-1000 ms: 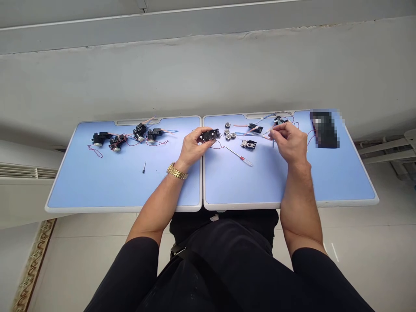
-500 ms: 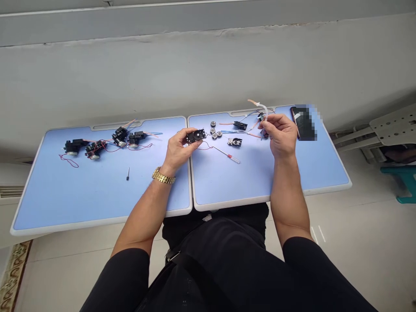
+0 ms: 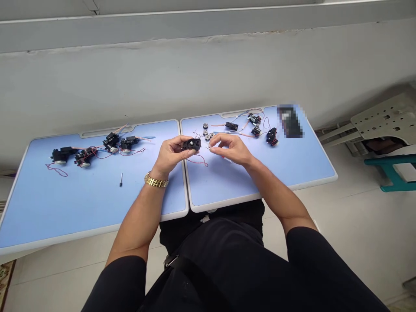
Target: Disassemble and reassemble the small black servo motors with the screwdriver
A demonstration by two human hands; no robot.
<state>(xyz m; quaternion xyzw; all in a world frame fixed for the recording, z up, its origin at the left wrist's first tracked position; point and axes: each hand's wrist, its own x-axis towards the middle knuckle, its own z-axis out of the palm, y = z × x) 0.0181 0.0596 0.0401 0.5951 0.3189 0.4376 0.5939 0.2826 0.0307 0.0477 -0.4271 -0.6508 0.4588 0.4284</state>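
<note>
My left hand (image 3: 171,155) is closed around a black plastic housing (image 3: 191,144) with a small white round part on its upper face. A thin red twisted wire (image 3: 199,163) loops down from beside it onto the table. Just to the right, my right hand (image 3: 231,149) is closed in a pinch. Something tiny shows at its fingertips, too small to name, a short gap from the housing. Several round metal-and-black wheel-like parts (image 3: 205,126) lie behind the fingertips. Small dark screw-like bits (image 3: 196,133) are scattered behind the housing.
Two blue tabletops (image 3: 156,195) meet at a seam under my left hand. Several wired black assemblies (image 3: 112,142) lie on the left, near a small screwdriver bit (image 3: 121,180). More black parts (image 3: 271,136) and a blurred-out dark device (image 3: 290,121) are at right. A teal stool (image 3: 388,173) stands beyond.
My right hand has moved left and down to the housing; the pale bent tube it held up is out of its fingers. My left hand has turned the housing slightly. The camera view has shifted.
</note>
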